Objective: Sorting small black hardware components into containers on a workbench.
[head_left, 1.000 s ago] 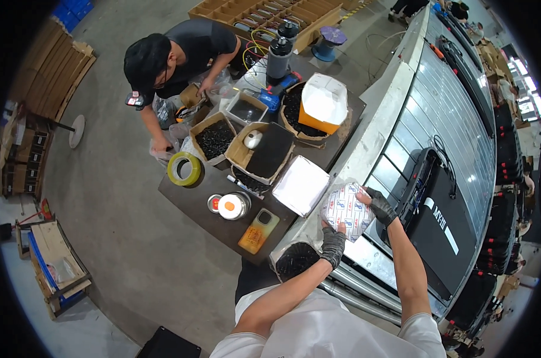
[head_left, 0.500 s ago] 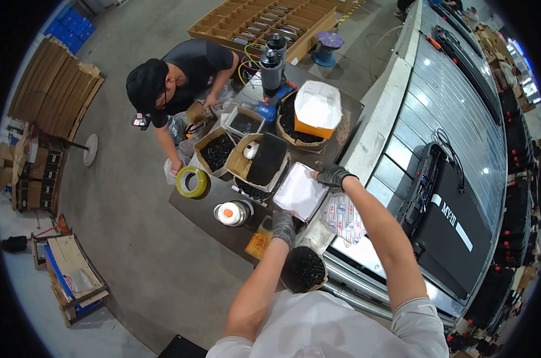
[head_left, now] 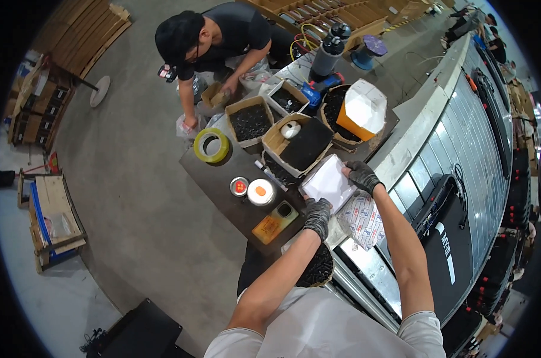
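Between my gloved hands is a flat white box (head_left: 327,182), tilted above the table's right edge. My left hand (head_left: 318,218) grips its near edge, thumb on top. At its right corner my right hand (head_left: 360,176) has closed its fingers. Both gloves are dark grey and leave the fingertips bare. A white bag with blue and red print (head_left: 364,222) lies just below my right hand. Left of my left hand lies a yellow-orange phone (head_left: 273,224). Beyond the white box stands a carton (head_left: 274,143) holding a black block and a white round piece.
A roll of yellow tape (head_left: 200,145), a white-lidded bottle (head_left: 261,193) and cartons of small black parts (head_left: 250,122) crowd the table. Across it, a person (head_left: 234,36) reaches into plastic bags. A metal roller conveyor (head_left: 443,143) carrying black panels runs along the right.
My view has swung, so the table sits further right. The white box is still in both hands and looks more tilted. The other person's hand has shifted over the bags.
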Available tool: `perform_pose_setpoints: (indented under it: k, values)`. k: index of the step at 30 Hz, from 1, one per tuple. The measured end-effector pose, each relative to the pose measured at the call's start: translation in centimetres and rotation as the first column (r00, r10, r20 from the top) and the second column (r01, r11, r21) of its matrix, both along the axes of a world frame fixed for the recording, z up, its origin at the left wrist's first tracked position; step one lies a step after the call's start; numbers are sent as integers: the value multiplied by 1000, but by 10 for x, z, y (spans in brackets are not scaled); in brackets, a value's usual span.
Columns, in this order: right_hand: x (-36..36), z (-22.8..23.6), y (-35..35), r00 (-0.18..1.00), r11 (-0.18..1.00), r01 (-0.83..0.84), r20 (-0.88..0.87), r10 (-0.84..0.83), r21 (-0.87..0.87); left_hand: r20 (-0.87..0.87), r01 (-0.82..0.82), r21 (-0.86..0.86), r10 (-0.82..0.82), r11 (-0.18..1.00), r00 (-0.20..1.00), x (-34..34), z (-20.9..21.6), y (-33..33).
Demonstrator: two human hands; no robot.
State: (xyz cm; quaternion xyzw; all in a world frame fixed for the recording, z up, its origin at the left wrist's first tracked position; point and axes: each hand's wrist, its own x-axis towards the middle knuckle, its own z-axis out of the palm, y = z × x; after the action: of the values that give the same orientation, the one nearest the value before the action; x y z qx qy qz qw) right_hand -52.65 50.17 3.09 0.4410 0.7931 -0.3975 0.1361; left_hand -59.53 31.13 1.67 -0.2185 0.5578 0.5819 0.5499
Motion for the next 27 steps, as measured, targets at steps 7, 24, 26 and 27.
perform_pose_setpoints:
  k: [7, 24, 26, 27]
  values:
    - [2, 13, -10, 999, 949, -40, 12, 38, 312, -119, 111, -90, -122, 990, 985, -3, 58, 1]
    - [1, 71, 6, 987, 786, -138, 19, 159, 602, -289, 249, 265, -169, 931, 942, 37, 60, 0]
    - [16, 89, 12, 989, 784, -103, -19, 144, 613, -375, 322, 311, -195, 894, 906, 33, 98, -5]
    - [18, 102, 13, 989, 790, -86, -41, 139, 607, -408, 301, 387, -130, 872, 904, 33, 112, -9]
